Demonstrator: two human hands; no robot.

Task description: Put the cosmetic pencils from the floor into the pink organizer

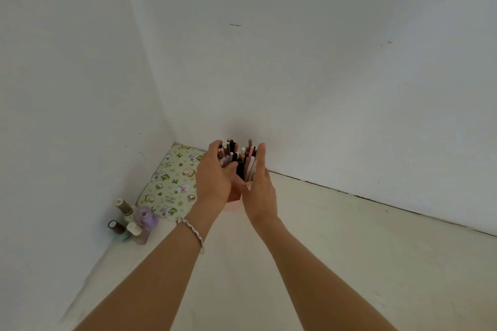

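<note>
A bundle of several cosmetic pencils (236,156), black, pink, brown and cream, stands upright between both hands near the back wall. My left hand (213,177) cups the bundle from the left, fingers curled around it. My right hand (259,191) presses flat against its right side. Only a small pale piece of the pink organizer (233,203) shows below the hands; the rest is hidden behind them. The pencils' lower ends are hidden too.
A green floral mat (172,183) lies in the corner at the left. Several nail polish bottles (131,220) stand by the left wall. White walls meet close behind the hands; pale floor (349,250) stretches to the right and front.
</note>
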